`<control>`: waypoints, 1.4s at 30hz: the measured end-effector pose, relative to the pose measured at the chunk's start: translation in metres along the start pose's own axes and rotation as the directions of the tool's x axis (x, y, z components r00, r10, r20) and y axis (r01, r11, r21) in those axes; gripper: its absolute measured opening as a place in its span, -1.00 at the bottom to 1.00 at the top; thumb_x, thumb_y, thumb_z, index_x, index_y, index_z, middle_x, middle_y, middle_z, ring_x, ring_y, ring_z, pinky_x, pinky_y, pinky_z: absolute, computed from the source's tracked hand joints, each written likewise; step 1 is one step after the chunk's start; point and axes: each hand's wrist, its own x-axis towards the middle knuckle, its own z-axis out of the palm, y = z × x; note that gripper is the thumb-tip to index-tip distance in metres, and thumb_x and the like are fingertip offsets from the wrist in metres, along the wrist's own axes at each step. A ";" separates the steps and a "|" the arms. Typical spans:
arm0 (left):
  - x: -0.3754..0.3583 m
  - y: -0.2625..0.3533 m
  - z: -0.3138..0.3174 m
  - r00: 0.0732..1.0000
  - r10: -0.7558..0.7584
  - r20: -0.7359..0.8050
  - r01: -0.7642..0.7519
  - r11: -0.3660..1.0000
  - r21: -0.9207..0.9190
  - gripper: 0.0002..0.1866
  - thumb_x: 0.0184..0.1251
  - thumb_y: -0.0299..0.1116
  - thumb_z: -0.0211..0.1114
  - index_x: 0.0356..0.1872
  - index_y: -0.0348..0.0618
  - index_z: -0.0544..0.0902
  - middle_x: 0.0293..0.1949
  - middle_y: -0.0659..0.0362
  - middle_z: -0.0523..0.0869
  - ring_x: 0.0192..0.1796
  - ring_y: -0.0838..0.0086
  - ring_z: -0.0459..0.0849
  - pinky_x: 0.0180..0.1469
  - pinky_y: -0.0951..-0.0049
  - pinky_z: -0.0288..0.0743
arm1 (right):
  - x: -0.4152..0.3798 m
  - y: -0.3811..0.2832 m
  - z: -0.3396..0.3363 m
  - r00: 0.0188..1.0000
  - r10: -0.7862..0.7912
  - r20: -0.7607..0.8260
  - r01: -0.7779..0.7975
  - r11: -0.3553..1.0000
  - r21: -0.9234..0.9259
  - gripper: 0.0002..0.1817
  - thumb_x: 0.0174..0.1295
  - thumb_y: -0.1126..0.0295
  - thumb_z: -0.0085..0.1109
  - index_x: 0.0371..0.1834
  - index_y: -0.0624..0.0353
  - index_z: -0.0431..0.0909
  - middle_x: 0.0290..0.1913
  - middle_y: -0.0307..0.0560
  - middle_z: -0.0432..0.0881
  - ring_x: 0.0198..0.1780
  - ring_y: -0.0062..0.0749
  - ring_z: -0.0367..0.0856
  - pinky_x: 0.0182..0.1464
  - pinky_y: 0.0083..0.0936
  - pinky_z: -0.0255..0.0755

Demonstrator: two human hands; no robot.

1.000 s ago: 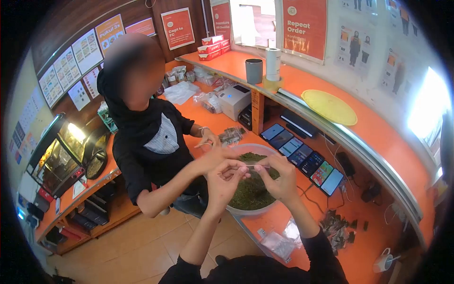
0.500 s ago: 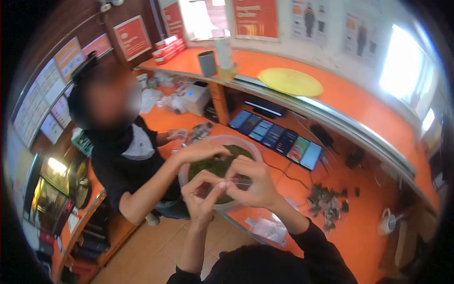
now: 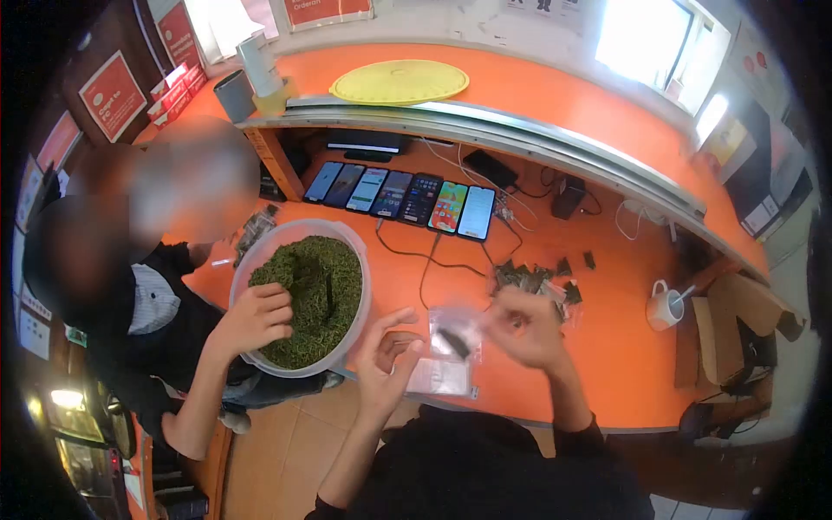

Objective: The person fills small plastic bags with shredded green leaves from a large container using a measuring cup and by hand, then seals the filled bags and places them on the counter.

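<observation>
My left hand is over the counter's front edge, thumb and fingers apart, with nothing visible between them. To its right, my right hand is smeared by motion, with its fingers curled. Between my hands is a small clear plastic bag with a dark strip in it, close to my right fingertips. A stack of clear plastic bags lies just below it. Beyond my right hand is a pile of small packets with dark green contents.
A round translucent tub of green shredded material stands left, with a co-worker's hand at it. Several phones line the counter, cables trailing forward. A white mug and cardboard box are right. A yellow lid lies on the shelf.
The view has turned right. My hands were pinched together over the tub on a thin clear thing; now they are apart, right of the tub. The co-worker's hand remains at the tub.
</observation>
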 end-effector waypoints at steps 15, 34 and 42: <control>-0.002 -0.114 -0.052 0.991 -0.020 0.129 -0.089 0.623 0.777 -0.74 0.12 -0.64 0.24 -0.19 -0.13 0.75 -0.36 0.10 0.71 -0.26 0.32 0.74 -0.17 0.37 0.58 | -0.070 0.159 0.094 0.998 0.009 0.057 0.022 0.852 -0.523 -0.83 0.04 0.36 0.36 -0.37 0.18 0.61 -0.25 -0.07 0.63 -0.07 -0.11 0.58 -0.02 -0.23 0.40; -0.005 -0.109 -0.043 0.970 -0.230 0.083 0.181 0.901 0.394 -0.93 0.28 -0.49 0.38 -0.31 -0.26 0.77 -0.36 0.16 0.79 -0.30 0.52 0.74 -0.20 0.49 0.60 | -0.044 0.104 0.089 0.980 0.131 0.147 -0.139 0.989 0.045 -0.81 0.17 0.42 0.37 -0.19 0.23 0.68 -0.42 -0.12 0.66 -0.39 -0.46 0.58 -0.25 -0.51 0.50; -0.004 -0.079 -0.025 0.921 0.346 0.178 -0.344 0.511 0.788 -0.68 0.19 -0.25 0.44 -0.05 -0.09 0.68 -0.08 0.19 0.63 -0.13 0.22 0.62 -0.10 0.21 0.47 | -0.037 0.085 0.075 0.886 0.267 0.379 -0.258 0.963 -0.074 -0.82 0.15 0.35 0.43 -0.30 0.23 0.73 -0.57 -0.21 0.54 -0.49 -0.65 0.44 -0.39 -0.58 0.37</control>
